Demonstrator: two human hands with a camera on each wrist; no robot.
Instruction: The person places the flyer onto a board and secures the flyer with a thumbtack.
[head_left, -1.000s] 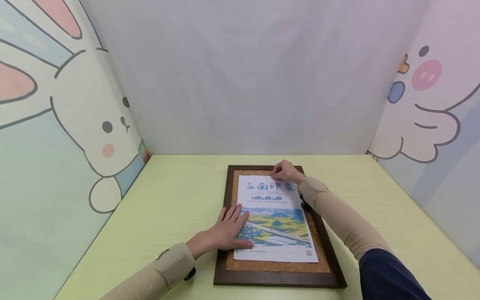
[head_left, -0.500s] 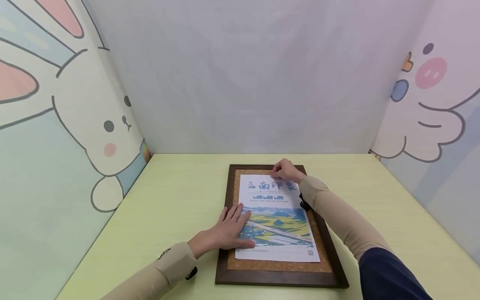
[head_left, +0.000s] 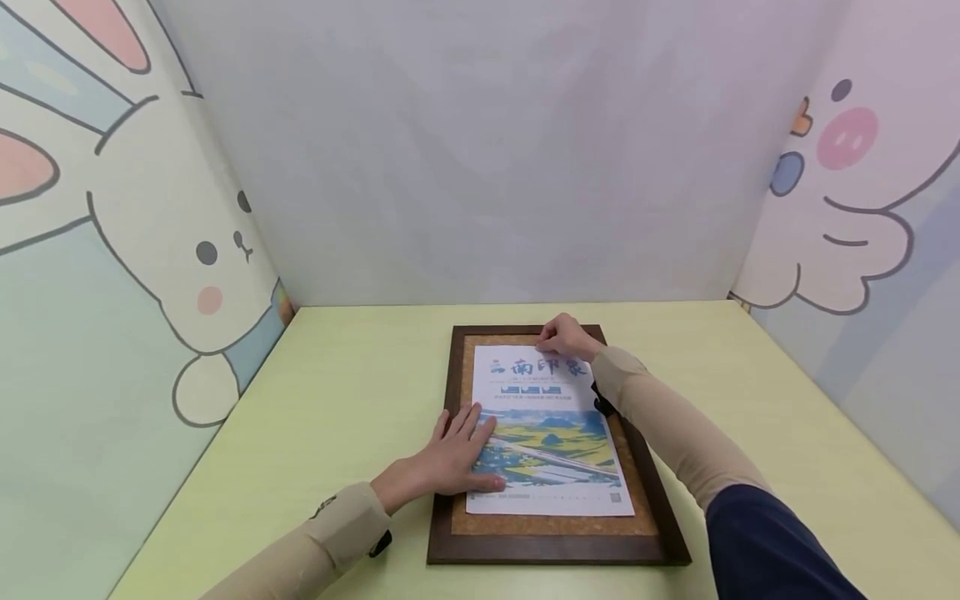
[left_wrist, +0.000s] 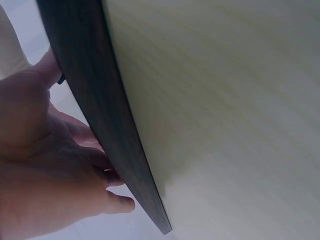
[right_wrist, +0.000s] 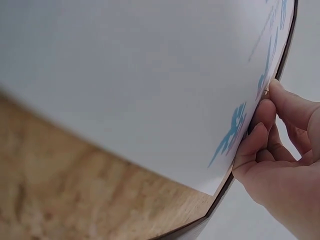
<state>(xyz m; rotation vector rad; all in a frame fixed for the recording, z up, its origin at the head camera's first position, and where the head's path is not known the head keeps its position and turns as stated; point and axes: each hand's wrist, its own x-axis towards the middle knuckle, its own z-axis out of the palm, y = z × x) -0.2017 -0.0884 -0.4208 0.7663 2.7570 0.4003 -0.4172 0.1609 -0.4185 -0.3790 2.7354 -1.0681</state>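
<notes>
A printed poster (head_left: pixel 546 446) with blue lettering and a landscape lies on a cork board (head_left: pixel 551 524) in a dark wooden frame (head_left: pixel 558 550). My left hand (head_left: pixel 453 458) rests with spread, straight fingers on the poster's lower left edge, its palm over the frame's left side. At the poster's top edge, right of its middle, my right hand (head_left: pixel 567 337) has thumb and fingers pinched together. The right wrist view shows a tiny brass-coloured pin (right_wrist: pixel 266 92) between those fingertips, mostly hidden. Beyond the left side of the frame (left_wrist: pixel 102 100), the left wrist view shows my left hand (left_wrist: pixel 55 155).
The framed board lies on a pale yellow-green table (head_left: pixel 330 400). A plain pale wall (head_left: pixel 510 150) closes off the back. Side panels with a cartoon rabbit (head_left: pixel 180 225) and a cartoon bird (head_left: pixel 840 192) stand left and right.
The head view shifts slightly. Both hands keep their places on the poster, and the poster stays where it was on the board.
</notes>
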